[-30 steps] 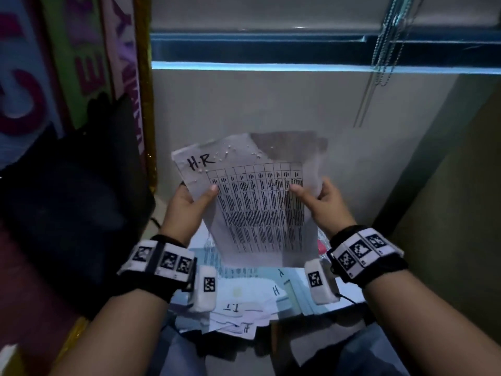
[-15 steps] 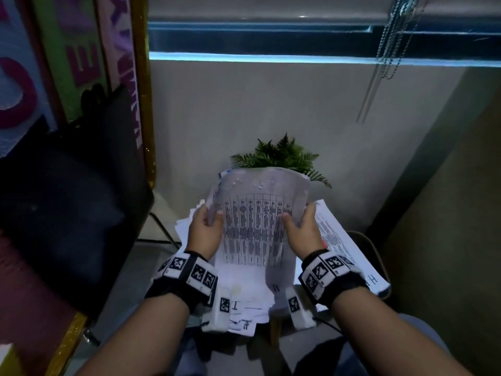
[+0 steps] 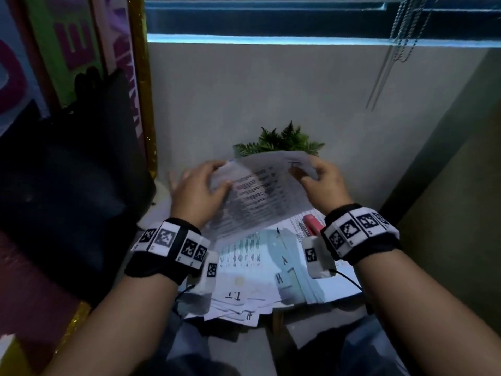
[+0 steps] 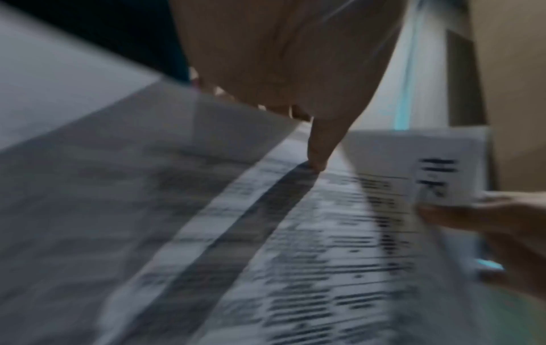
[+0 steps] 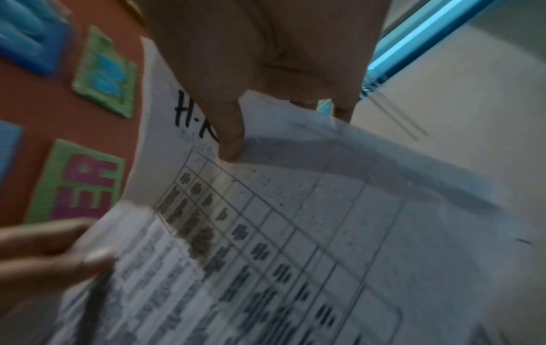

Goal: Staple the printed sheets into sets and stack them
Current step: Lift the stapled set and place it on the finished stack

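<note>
I hold a set of printed sheets (image 3: 257, 196) low over the paper-covered table, tilted nearly flat, its top edge toward the wall. My left hand (image 3: 208, 183) grips its left side, thumb on the print. The right hand (image 3: 306, 172) pinches the top right corner. In the right wrist view the thumb (image 5: 232, 142) presses beside a handwritten "H.R" on the table-printed sheet (image 5: 295, 233), and fingers (image 5: 59, 252) of the left hand hold a front sheet's edge. The left wrist view is blurred: my thumb (image 4: 316, 158) rests on the sheets (image 4: 310, 245). A red stapler (image 3: 311, 226) lies on the papers under my right wrist.
Loose and stacked printed sheets (image 3: 249, 270) cover the small table, some overhanging its near edge. A green fern (image 3: 282, 139) stands at the back against the pale wall. A large black bag or chair (image 3: 67, 185) fills the left. Blind cords (image 3: 398, 36) hang at upper right.
The sheets came down from an upright hold at chest height to a nearly flat tilt over the table. Both hands slid up toward the top edge. The fern and stapler came into view.
</note>
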